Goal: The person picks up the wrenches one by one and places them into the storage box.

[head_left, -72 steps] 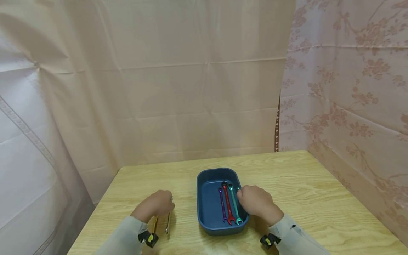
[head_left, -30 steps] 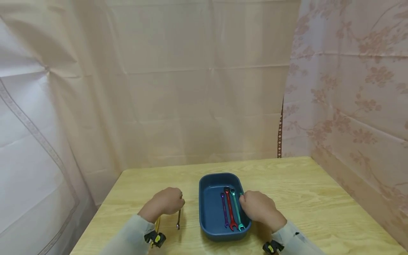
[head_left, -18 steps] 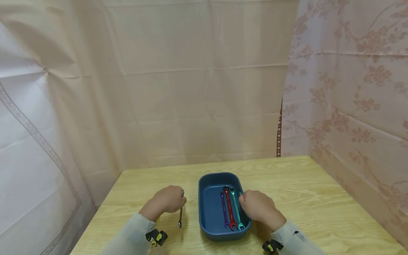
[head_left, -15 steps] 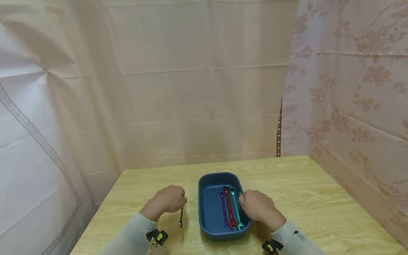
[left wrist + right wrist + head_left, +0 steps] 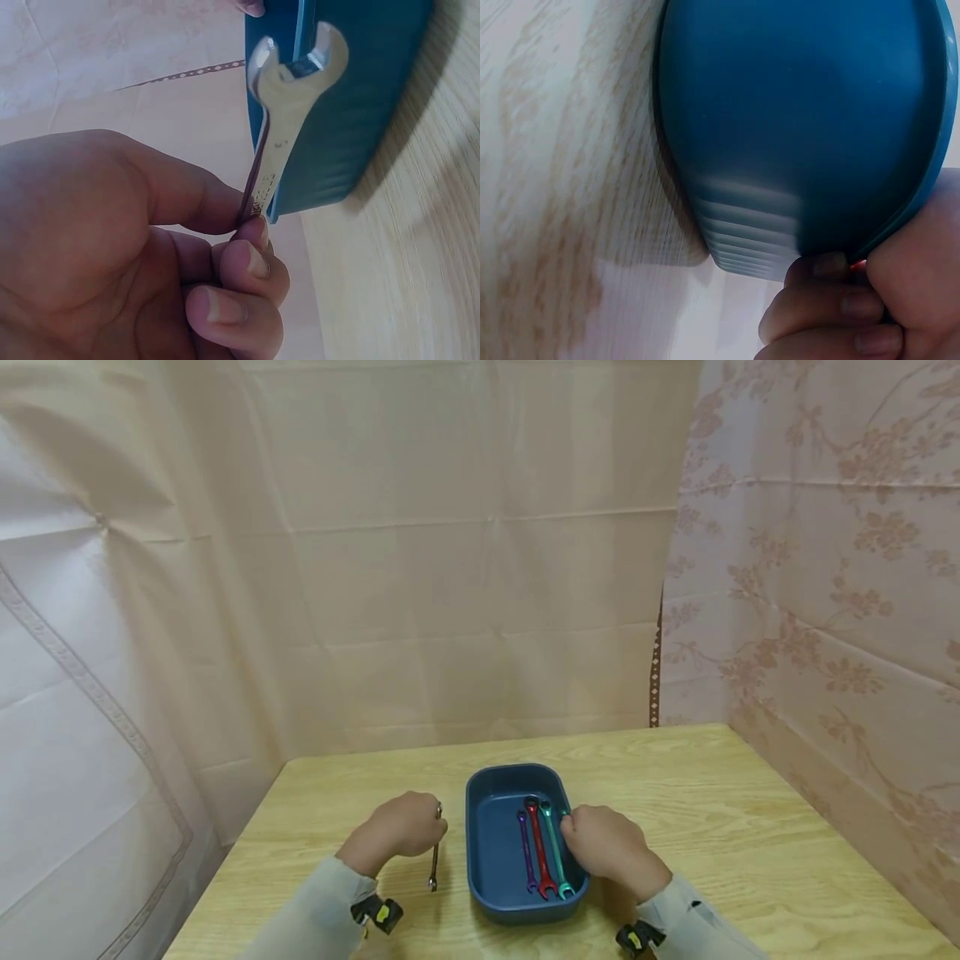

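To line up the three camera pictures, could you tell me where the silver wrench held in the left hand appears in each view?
Head: the silver wrench hangs from the left hand, just left of the blue tray.
Left wrist: silver wrench at upper centre, pinched by the fingers, its open end in front of the tray.
Right wrist: not in view.
Shared landmark: the blue tray.

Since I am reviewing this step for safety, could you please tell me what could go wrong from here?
1. The left hand only pinches the silver wrench near one end; it could slip from that light grip.
2. The right hand grips the blue tray by its rim, so a pull might tip it and shift the purple, red and green wrenches.
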Available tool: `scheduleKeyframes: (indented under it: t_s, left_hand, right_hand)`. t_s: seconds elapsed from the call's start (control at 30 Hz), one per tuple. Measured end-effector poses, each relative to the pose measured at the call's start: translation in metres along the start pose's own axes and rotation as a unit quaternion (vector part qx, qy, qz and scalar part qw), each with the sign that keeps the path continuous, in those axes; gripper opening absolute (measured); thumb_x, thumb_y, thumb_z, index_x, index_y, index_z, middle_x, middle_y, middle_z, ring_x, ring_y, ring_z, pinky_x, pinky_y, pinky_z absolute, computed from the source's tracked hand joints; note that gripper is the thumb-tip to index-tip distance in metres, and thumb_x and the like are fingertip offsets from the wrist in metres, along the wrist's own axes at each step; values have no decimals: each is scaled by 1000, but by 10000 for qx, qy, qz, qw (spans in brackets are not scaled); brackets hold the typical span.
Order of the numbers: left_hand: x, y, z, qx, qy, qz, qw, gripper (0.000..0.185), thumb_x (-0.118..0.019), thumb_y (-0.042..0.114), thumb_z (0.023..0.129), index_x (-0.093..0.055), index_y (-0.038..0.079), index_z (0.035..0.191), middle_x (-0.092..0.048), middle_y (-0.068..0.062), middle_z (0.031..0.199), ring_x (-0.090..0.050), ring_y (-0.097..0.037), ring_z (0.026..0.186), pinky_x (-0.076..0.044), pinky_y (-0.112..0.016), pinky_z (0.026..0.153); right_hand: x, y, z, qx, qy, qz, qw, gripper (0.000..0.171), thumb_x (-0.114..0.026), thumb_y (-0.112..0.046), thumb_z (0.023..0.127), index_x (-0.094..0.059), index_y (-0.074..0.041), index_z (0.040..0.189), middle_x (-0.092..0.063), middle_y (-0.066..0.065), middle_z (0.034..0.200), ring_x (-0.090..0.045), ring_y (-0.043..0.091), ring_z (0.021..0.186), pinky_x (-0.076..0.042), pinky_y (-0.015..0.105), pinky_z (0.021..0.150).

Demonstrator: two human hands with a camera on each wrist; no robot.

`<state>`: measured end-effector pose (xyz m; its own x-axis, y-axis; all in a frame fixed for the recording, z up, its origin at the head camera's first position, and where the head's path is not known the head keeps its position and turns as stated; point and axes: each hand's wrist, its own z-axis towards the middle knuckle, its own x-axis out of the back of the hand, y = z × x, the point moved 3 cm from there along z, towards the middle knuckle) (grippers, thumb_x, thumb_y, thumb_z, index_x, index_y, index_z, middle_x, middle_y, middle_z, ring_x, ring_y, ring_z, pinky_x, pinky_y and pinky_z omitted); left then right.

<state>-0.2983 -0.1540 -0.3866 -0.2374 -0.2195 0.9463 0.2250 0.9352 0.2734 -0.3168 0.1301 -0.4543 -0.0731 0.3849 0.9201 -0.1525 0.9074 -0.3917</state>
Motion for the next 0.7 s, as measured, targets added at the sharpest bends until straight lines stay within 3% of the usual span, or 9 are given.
scheduleKeyframes:
  t_s: [0.7]
  left_hand:
    - [-2, 9, 9, -104, 39, -8, 9999, 31, -50, 18, 100, -56, 15, 70, -44, 2, 64, -40, -14, 55, -34, -32, 55]
  right_hand:
    - [3, -1, -3, 55, 32, 10, 10000, 47, -40, -34, 108, -55, -16, 67, -52, 3, 63, -49, 18, 54, -35, 34, 48]
